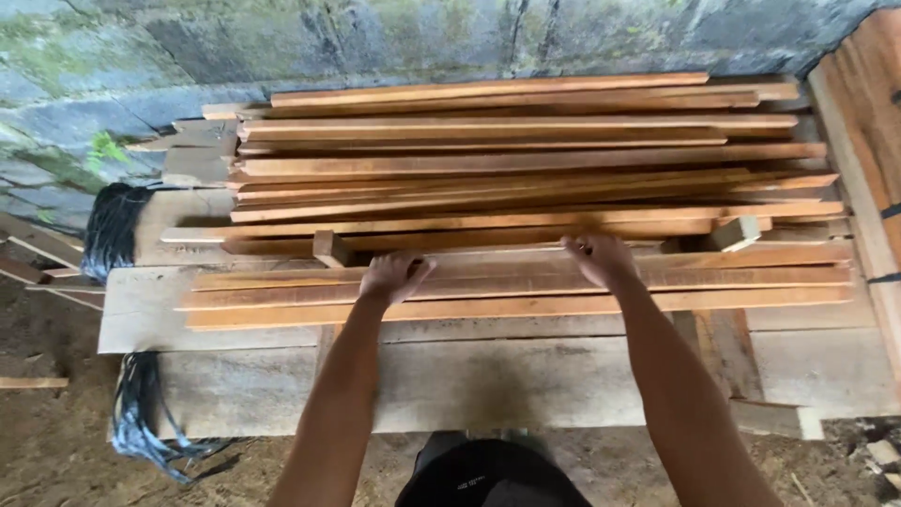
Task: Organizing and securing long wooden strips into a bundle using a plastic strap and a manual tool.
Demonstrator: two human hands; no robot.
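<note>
both arms stretched out straight. left hand point(394, 275) lies knuckles-up, fingers curled over a thin reddish wood strip point(526, 266) in the front row of the stack point(526, 160); right hand point(601, 258) grips the same strip. rough sawn edges look splintery, and tugging could drag neighbouring strips off the grey plank bench point(488, 376).

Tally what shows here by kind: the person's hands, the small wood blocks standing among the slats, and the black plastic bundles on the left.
Hands: 2, the left hand and right hand, both resting on the reddish slats.
Small wood blocks: 2, and.
Black plastic bundles: 2, and.
Total: 6.
</note>
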